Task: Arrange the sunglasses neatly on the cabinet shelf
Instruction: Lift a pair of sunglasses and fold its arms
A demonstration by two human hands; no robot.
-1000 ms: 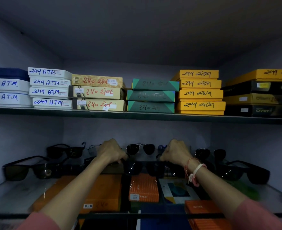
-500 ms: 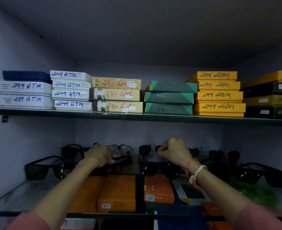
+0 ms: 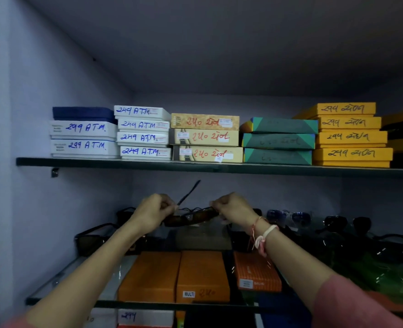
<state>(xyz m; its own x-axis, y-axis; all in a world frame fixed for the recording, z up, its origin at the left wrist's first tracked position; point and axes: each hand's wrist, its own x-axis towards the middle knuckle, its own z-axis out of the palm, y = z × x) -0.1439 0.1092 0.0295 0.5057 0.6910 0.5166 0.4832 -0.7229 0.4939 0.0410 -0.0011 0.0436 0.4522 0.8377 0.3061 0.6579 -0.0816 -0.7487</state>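
A pair of brown-lensed sunglasses (image 3: 191,217) hangs in the air above the glass shelf (image 3: 82,271), held at both ends. My left hand (image 3: 152,213) grips its left end, where one thin temple arm sticks up and to the right. My right hand (image 3: 232,205) grips the right end. Several other dark sunglasses stand on the shelf: a black pair (image 3: 94,240) at the left, blue-tinted ones (image 3: 288,216) behind my right wrist, and more dark pairs (image 3: 345,223) to the right.
An upper shelf (image 3: 195,167) close above my hands carries stacks of white, tan, green and yellow boxes (image 3: 349,136). Under the glass lie orange boxes (image 3: 176,275). The cabinet's purple side wall (image 3: 30,197) closes off the left.
My hands have lifted the brown pair off the shelf and drawn together around it; one temple arm now points up. The view has shifted, so the shelves sit further right.
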